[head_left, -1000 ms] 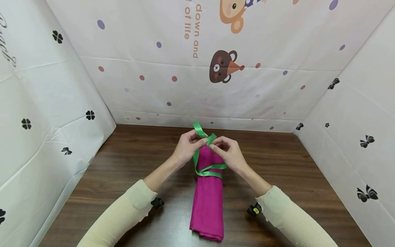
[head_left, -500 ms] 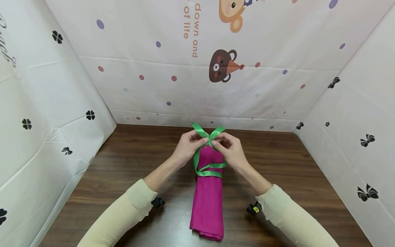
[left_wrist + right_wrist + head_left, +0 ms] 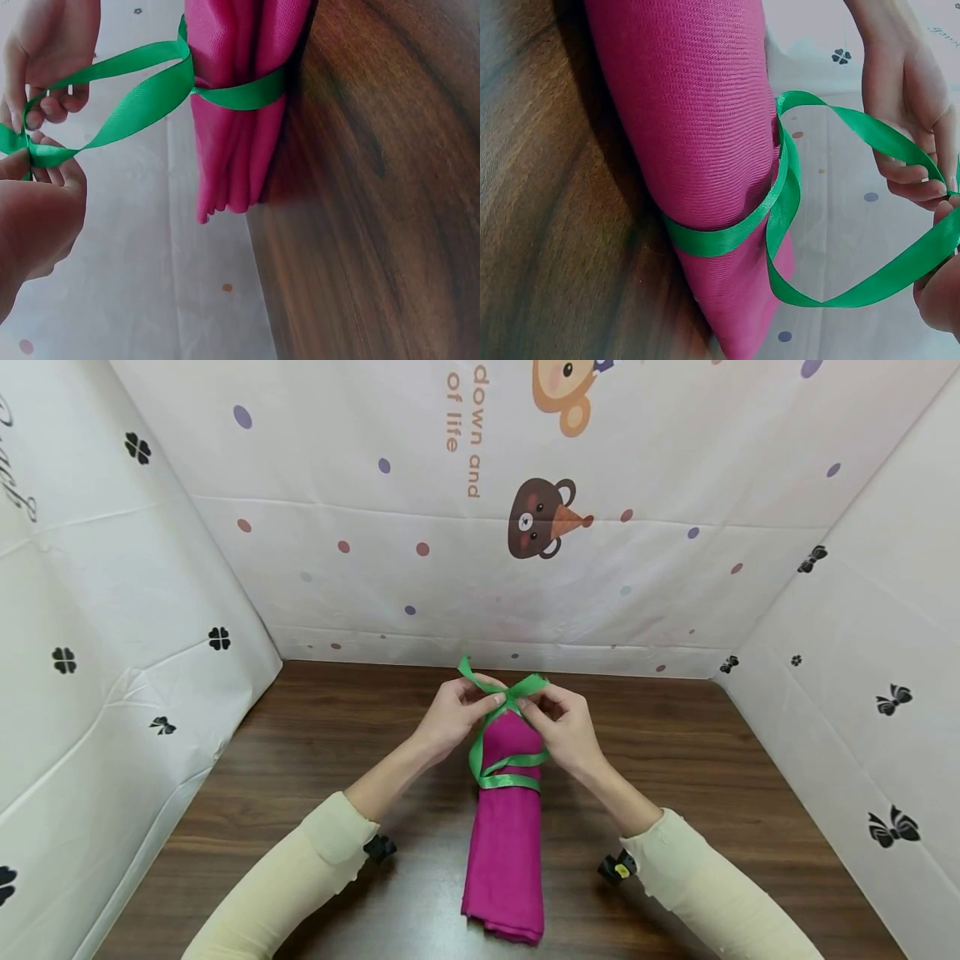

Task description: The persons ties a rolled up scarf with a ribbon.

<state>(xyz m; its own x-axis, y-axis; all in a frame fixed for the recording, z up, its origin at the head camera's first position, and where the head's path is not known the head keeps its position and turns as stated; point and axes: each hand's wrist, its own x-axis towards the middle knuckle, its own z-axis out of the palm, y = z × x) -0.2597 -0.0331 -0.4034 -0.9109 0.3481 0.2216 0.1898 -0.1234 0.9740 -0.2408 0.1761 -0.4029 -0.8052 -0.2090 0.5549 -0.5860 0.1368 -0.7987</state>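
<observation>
A rolled magenta cloth [image 3: 504, 860] lies lengthwise on the table, with a green ribbon [image 3: 510, 782] wrapped round its upper part. Ribbon strands rise from the wrap to a crossing at the cloth's far end, between both hands. My left hand [image 3: 452, 717] pinches the ribbon just left of that crossing, thumb against fingers. On the other side, my right hand [image 3: 564, 720] pinches it too, and a loose tail sticks out beyond each hand. The left wrist view shows the ribbon [image 3: 142, 105] drawn out from the cloth [image 3: 232, 150] in a long loop. Some fingertips are hidden behind the ribbon.
The brown wooden table [image 3: 315, 727] extends to both sides of the cloth. A white printed curtain [image 3: 345, 585] stands along its far edge, with white sheets at left and right. Dark wrist cameras [image 3: 617, 866] sit below the sleeves.
The right ribbon tail, short at first, has come out longer and now tilts right. The left tail leans further left. My right hand has shifted slightly right; the cloth has stayed in place.
</observation>
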